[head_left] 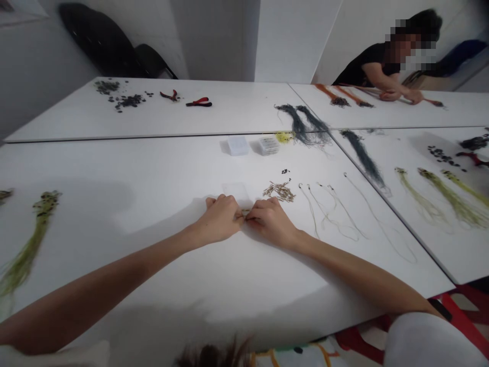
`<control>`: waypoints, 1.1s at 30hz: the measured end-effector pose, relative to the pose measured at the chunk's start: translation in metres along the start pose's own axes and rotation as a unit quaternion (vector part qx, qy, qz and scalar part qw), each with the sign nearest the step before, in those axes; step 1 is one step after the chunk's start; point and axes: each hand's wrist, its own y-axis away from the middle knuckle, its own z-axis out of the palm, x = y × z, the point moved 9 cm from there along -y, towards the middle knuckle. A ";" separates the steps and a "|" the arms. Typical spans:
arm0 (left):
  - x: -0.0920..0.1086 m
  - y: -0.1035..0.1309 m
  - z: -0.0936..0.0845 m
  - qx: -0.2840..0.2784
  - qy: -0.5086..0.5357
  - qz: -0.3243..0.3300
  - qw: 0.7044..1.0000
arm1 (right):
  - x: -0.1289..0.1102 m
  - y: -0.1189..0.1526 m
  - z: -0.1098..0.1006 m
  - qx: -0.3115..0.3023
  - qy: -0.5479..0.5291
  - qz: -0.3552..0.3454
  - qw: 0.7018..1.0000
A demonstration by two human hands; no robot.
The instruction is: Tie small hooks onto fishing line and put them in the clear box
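Centrally, the left hand (219, 218) and the right hand (273, 220) were found drawn close together over the near white table (171, 173). A small thin piece (245, 211) was seen between them, pinched by the fingertips of both; its exact form could not be made out. Just beyond, a flat clear tray (235, 190) was noted on the tabletop, its near edge partly covered by the left hand. Past the right hand, a heap of thin brownish pieces (280, 191) was recorded, with a few black bits (285, 172) behind it. To the right, pale strands (345, 204) with dark curled ends were laid out in loose curves. Farther back, two clear boxes (237, 146) were set side by side, a yellow cluster (283, 137) near the right one. Dark grey bundles (300, 125) were spread across the seam between tables. Yellow-green bundles (453, 193) were observed at right, a green bundle (28, 247) at left. On the far table (237, 109), red-and-black pliers (199, 102) and scattered dark pieces (130, 102) were seen; at far right, orange strands (431, 102) were being handled by a co-worker (376, 58).
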 end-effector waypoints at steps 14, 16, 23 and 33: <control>0.007 0.003 -0.002 -0.013 -0.092 0.019 0.995 | 0.011 -0.007 0.001 0.017 -0.069 0.054 0.996; 0.006 0.002 0.000 -0.023 -0.105 0.014 0.994 | 0.013 -0.008 0.001 0.016 -0.068 0.070 0.995; 0.010 0.000 -0.001 -0.026 -0.145 0.014 0.989 | 0.002 -0.007 0.004 0.015 -0.019 0.027 0.999; 0.001 -0.011 -0.002 -0.049 -0.165 -0.026 0.985 | -0.004 -0.003 0.008 0.029 0.006 -0.009 1.000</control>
